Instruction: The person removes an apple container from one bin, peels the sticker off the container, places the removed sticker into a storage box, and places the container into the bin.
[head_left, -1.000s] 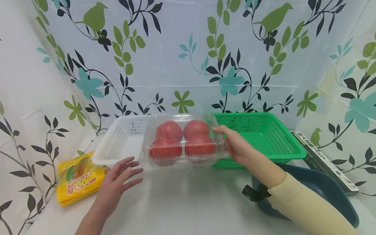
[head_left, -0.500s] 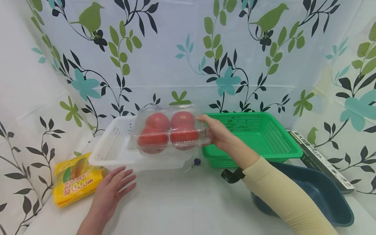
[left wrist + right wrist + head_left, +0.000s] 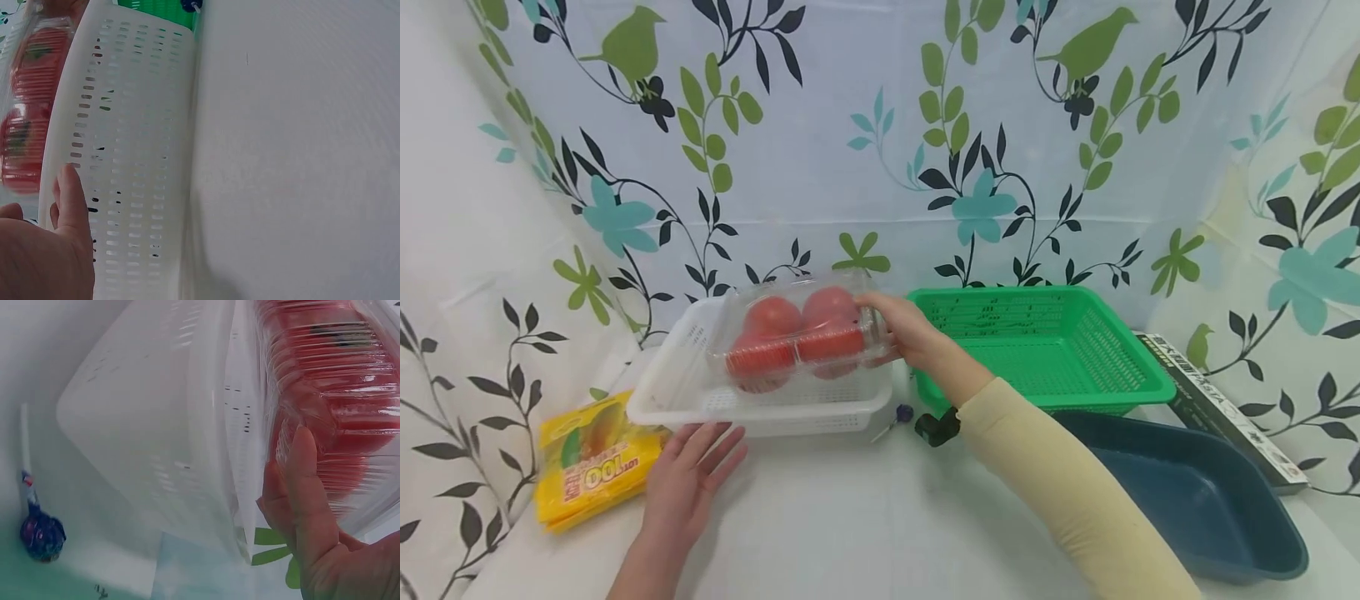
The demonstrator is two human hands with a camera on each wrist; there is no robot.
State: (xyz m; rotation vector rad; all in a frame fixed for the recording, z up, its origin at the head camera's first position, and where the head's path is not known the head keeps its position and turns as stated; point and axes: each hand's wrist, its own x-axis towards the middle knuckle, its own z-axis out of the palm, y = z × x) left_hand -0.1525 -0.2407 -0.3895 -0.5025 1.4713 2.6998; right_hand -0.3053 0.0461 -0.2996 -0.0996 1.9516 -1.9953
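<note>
My right hand (image 3: 910, 329) grips the right end of a clear plastic box of tomatoes (image 3: 831, 321), with the thumb on top. The box is slightly tilted and hangs over the white basket (image 3: 760, 423); whether it touches the basket floor cannot be made out. Ribbed clear plastic over red tomatoes (image 3: 362, 412) shows close up in the right wrist view. My left hand (image 3: 685, 479) is at the front left of the white basket, fingers extended and holding nothing. In the left wrist view, a finger of the left hand (image 3: 50, 250) lies along the basket's slotted wall (image 3: 131, 156).
Right of the white basket stands a green basket (image 3: 1075, 358). A dark blue basin (image 3: 1187, 500) and a long black box (image 3: 1225, 412) lie farther right. On the left is a yellow packet (image 3: 598, 467). A wrapped lollipop (image 3: 904, 413) lies between the baskets, near their front.
My right hand has carried the tomato box leftward, over the white basket. The lollipop and more of the green basket have come into sight. My left hand has moved slightly, still extended.
</note>
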